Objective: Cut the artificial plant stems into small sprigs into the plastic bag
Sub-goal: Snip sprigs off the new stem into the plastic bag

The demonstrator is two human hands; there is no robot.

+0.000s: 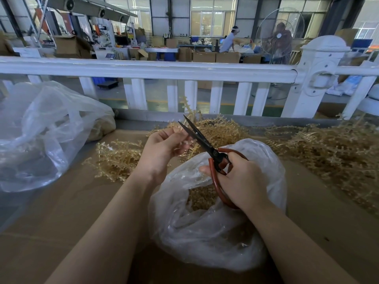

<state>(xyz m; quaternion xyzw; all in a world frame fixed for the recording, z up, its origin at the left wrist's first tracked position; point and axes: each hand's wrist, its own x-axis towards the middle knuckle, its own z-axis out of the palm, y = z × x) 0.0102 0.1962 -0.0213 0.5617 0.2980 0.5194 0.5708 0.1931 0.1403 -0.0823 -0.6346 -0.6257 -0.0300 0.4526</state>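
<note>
cutting midway: left hand [162,149] pinching stem [180,131], right hand [242,181] gripping scissors [202,140], blades apart. bag [205,232] under hands part filled with sprigs [200,198]; big uncut piles [328,152] beyond right hand.

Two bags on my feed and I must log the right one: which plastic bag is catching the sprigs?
On the brown table below the white railing, find the scissors. The plastic bag lies open under them, cut sprigs inside. The other bag is far left.

bag [205,232]: thin glossy clear plastic | scissors [202,140]: matt black metal, red handles | tabletop [71,212]: matt brown cardboard
</note>
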